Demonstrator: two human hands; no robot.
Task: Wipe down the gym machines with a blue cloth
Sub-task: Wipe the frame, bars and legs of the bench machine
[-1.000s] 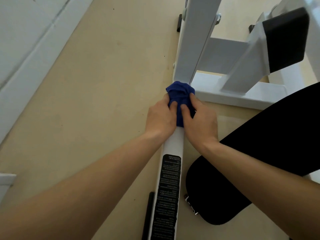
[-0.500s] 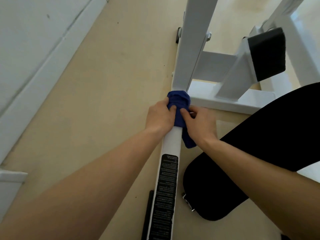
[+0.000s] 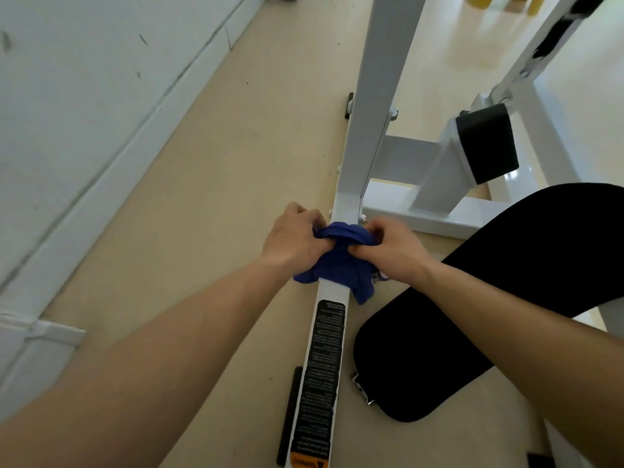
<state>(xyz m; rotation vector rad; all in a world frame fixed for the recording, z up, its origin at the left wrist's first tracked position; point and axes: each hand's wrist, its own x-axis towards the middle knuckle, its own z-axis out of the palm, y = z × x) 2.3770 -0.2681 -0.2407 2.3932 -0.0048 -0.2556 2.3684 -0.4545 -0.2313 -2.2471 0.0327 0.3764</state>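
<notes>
Blue cloth (image 3: pixel 337 261) bunched over white frame bar (image 3: pixel 330 293), just short of joint with upright post (image 3: pixel 378 96). Left grip (image 3: pixel 293 243) and right grip (image 3: pixel 395 253) both curled onto cloth, one each side. I judge this wraps fabric round bar's faces. Loose tail hangs below right grip, toward black pad (image 3: pixel 422 349). Warning label (image 3: pixel 324 366) lies on my side of grips, probably next stretch.
</notes>
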